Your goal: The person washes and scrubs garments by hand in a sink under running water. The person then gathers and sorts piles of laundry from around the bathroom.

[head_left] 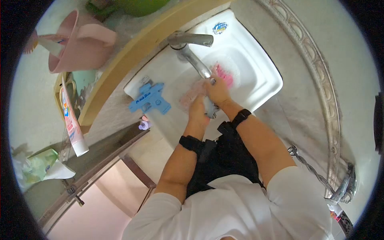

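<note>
Both my hands are together over the white sink, under the spout of the metal tap. Closed fingers of my left hand grip a wet cloth, pale pink with a grey-blue part between the hands. My right hand is also closed on the cloth, just below the tap's tip; its fingertips are partly hidden. Beyond it, a bright pink piece lies among suds in the basin. Whether it belongs to the same cloth I cannot tell.
A blue toy-gun-shaped piece lies on the sink's left rim. Left of it, a shelf edge holds a pink cup with a brush and a toothpaste tube. A green tissue pack and a shower hose flank me.
</note>
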`<state>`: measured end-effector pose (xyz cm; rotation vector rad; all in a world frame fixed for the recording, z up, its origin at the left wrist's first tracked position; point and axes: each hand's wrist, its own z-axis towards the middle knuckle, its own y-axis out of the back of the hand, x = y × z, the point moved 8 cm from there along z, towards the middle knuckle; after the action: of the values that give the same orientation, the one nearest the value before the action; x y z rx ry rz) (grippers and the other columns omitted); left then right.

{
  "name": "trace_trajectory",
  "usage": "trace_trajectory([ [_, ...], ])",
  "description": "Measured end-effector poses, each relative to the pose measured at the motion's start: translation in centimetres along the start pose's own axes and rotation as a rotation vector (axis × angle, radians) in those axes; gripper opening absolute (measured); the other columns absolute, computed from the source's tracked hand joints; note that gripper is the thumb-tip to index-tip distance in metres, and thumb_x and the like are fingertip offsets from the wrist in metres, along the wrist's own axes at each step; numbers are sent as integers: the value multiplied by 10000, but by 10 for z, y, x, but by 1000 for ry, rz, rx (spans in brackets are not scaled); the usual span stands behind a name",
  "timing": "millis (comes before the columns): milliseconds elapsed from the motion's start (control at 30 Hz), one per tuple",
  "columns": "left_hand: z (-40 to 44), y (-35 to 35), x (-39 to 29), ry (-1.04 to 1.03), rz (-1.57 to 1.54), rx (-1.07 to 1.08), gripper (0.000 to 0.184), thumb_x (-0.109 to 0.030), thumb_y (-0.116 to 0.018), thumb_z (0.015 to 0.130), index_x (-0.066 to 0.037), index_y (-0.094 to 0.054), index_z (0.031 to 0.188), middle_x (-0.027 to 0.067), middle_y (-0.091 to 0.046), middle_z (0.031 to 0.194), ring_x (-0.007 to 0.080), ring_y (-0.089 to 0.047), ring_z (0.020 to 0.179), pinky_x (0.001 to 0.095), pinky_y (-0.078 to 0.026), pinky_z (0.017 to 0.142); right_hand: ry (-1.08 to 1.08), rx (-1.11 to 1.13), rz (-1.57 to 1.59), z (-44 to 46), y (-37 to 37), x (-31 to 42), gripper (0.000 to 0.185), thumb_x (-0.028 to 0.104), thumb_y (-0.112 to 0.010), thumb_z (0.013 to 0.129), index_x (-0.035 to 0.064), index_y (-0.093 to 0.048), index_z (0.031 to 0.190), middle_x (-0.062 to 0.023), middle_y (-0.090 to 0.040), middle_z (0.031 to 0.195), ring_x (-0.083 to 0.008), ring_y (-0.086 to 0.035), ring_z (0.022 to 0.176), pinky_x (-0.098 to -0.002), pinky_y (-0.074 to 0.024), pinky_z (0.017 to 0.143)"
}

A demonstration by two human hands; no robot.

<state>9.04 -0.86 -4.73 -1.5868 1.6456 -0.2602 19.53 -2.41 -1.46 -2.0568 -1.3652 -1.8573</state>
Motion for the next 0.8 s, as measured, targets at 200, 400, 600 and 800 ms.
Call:
trace_trajectory([
  [200, -30, -29, -21, 76, 70, 66, 309, -203, -564, 829, -69, -545, 1107, 67, -579, 1069, 218, -585, 938, 338, -481, 815, -151, 414, 429, 13, -5, -22, 324, 216, -594, 780, -23, -569, 997, -52, -615, 1024, -182, -588, 905, -305, -463, 741],
  [400, -23, -13, -40, -58, 126, 246, 330, -231, -545, 862, -45, -516, 1132, 65, -583, 1038, 212, -562, 987, 354, -452, 867, 469, 392, 139, -56, 16, 74, 317, 215, -642, 733, 31, -582, 983, -101, -614, 1012, -217, -593, 893, -321, -465, 797],
  [600, 9, 10, 23, 178, -398, 321, 350, -256, -475, 903, -63, -473, 1195, 52, -545, 1107, 167, -564, 907, 295, -473, 807, 396, 88, -229, -46, 13, 73, 362, 281, -671, 701, 69, -593, 984, -185, -602, 966, -325, -570, 934, -399, -465, 807],
  [800, -29, -31, -20, -196, 252, 224, 287, -219, -476, 887, -34, -520, 1102, 88, -592, 999, 218, -595, 887, 341, -497, 775, -90, 229, 67, 23, 4, -31, 316, 201, -634, 731, 60, -590, 1010, -164, -597, 1027, -275, -557, 986, -363, -440, 837],
])
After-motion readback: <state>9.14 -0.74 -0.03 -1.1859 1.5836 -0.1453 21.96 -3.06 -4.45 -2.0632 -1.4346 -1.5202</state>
